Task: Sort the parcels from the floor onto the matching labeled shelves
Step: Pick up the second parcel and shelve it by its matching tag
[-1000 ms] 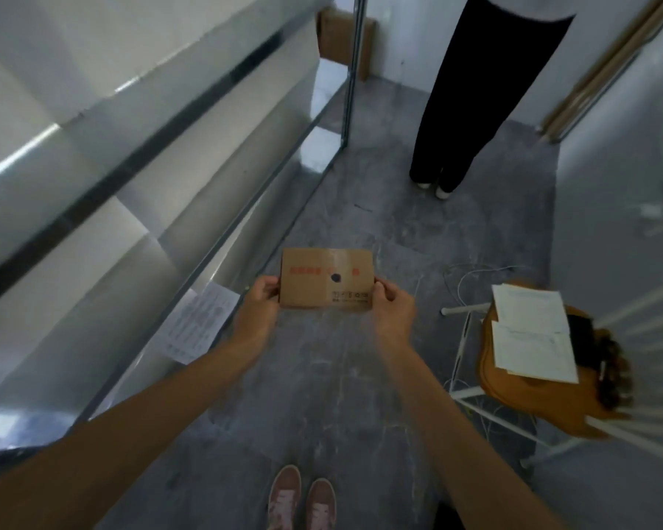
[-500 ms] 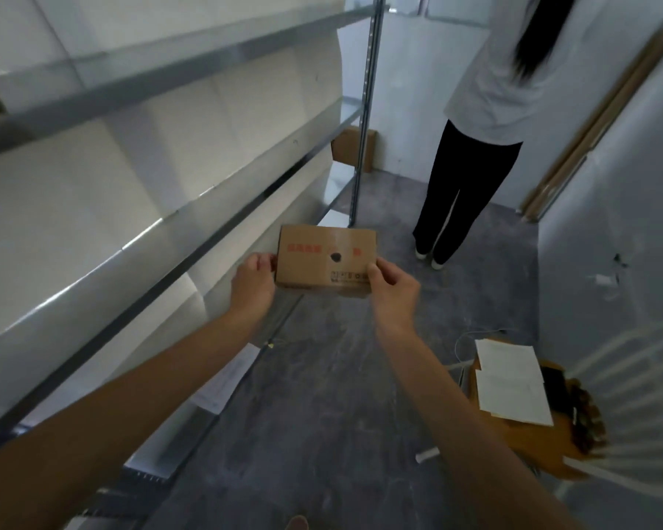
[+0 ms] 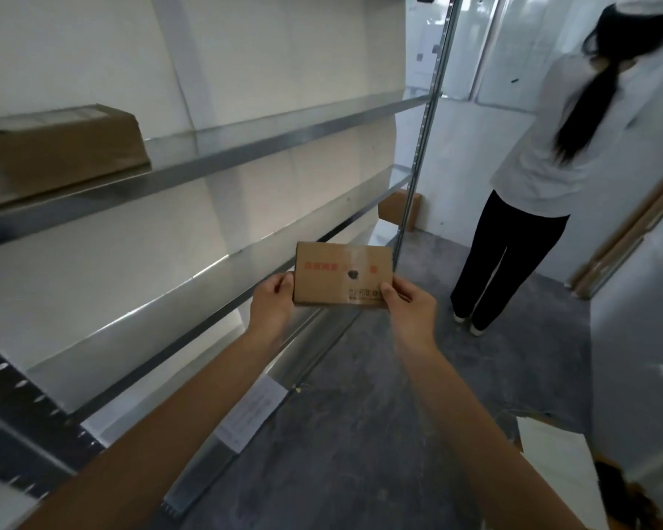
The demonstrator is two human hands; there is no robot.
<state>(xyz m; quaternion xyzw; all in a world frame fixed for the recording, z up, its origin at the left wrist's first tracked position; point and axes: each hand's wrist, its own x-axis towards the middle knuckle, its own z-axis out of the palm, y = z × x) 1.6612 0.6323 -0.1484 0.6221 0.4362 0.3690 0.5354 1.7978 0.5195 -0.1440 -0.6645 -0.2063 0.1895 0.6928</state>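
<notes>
A small flat cardboard parcel [image 3: 341, 275] with red print and a dark spot is held in front of me at mid height. My left hand [image 3: 270, 300] grips its left edge and my right hand [image 3: 410, 306] grips its lower right corner. To the left runs a metal shelf rack [image 3: 245, 145] with several levels. The parcel hovers just off the front edge of the middle shelf [image 3: 207, 285]. A larger brown box [image 3: 62, 151] lies on the upper shelf at far left.
A person in a white top and black trousers [image 3: 525, 223] stands at the right with their back to me. A cardboard box [image 3: 399, 210] sits on the floor behind the rack's upright post [image 3: 418, 147]. A paper label [image 3: 251, 413] hangs on the lowest shelf edge. Papers lie bottom right.
My view has tilted upward from the floor to the shelves. Both hands have lifted the parcel with it, keeping the same grip. My shoes and the wooden stool have dropped out of sight.
</notes>
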